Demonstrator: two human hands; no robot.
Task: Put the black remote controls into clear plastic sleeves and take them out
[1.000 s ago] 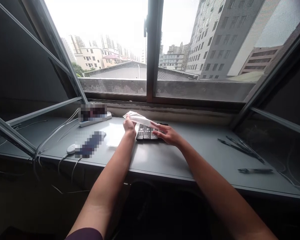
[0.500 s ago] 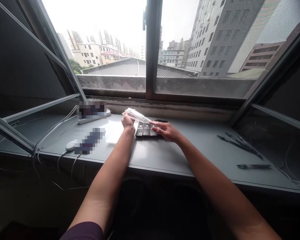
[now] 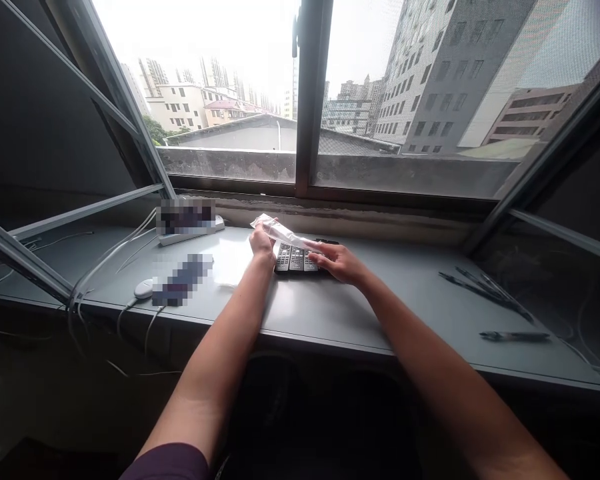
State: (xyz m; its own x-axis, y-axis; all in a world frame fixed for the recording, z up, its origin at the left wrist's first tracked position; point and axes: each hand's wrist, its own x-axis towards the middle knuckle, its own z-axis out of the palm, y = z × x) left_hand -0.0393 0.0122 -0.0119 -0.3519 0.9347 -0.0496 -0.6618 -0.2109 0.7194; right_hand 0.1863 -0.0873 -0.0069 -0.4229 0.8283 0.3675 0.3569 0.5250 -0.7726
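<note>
A thin, translucent white plastic bag [image 3: 286,233] stretches between my two hands, above the desk. My left hand [image 3: 263,241] is closed on its far left end. At the other end, the fingers of my right hand [image 3: 341,263] pinch the bag near its right edge. Below and just behind it, several black remote controls [image 3: 296,260] lie side by side on the desk. The bag and my right hand cover part of them. Whether anything is inside the bag, I cannot tell.
On the grey desk [image 3: 310,313], left of my hands, lies a flat, glaring white thing [image 3: 230,267]. Farther left are a white power strip [image 3: 193,235], a round white charger [image 3: 143,289] and cables. Pens [image 3: 514,336] lie at right. Metal frame bars flank both sides.
The whole view has shifted slightly. Both hands keep their hold on the bag, in about the same place over the remote controls.
</note>
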